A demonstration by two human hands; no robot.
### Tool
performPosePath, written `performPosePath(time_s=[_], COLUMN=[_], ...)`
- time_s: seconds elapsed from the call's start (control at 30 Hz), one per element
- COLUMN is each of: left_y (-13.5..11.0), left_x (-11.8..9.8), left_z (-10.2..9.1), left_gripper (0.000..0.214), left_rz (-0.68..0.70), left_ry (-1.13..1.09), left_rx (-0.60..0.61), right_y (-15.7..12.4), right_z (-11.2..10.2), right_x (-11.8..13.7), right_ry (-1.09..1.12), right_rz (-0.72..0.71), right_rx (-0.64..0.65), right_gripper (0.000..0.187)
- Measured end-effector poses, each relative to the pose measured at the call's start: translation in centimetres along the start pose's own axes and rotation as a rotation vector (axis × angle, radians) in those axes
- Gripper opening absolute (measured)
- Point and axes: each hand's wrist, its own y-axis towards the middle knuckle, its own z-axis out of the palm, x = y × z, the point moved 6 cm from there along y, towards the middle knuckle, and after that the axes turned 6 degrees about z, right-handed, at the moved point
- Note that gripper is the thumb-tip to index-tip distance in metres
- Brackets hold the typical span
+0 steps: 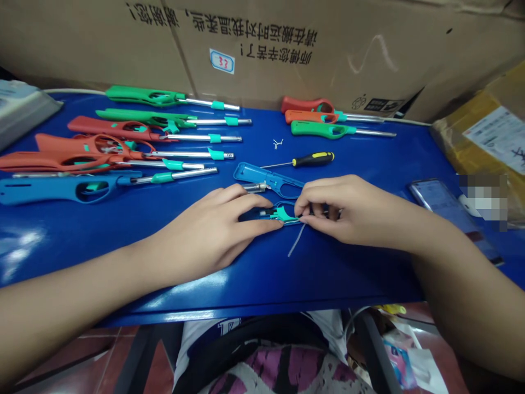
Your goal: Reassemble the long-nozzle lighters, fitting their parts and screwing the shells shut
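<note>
My left hand (213,227) lies on the blue table (123,230), fingers pressed down on the left end of an opened blue lighter half (273,212) with a teal trigger part. My right hand (348,210) pinches the right side of that same piece. A thin grey tube (296,241) trails from it toward me. Just behind lies the other blue lighter shell (268,178) with a metal tip. A black and yellow screwdriver (305,160) rests beyond it.
Several long-nosed lighters, green, red and blue (106,158), lie in rows at the left. Three more (324,117) lie at the back right. Cardboard boxes (262,44) wall the far edge. A phone (441,205) lies at the right. A small metal clip (278,144) sits mid-table.
</note>
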Motion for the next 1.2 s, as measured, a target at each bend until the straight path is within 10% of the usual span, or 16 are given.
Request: performPosePath(time_s=[0.77,1.2], left_y=[0.1,-0.4], left_x=[0.3,3.7], left_z=[-0.3,-2.5], left_gripper=[0.027,0.023], left_rz=[-0.039,-0.320], left_ry=[-0.097,-0.097], left_rx=[-0.085,-0.296], right_y=[-0.8,0.0], right_z=[-0.6,1.5], right_x=[-0.3,0.6], right_ry=[0.026,-0.100], right_rz=[-0.015,-0.058], right_rx=[0.087,0.120], right_gripper=[0.017,0.005])
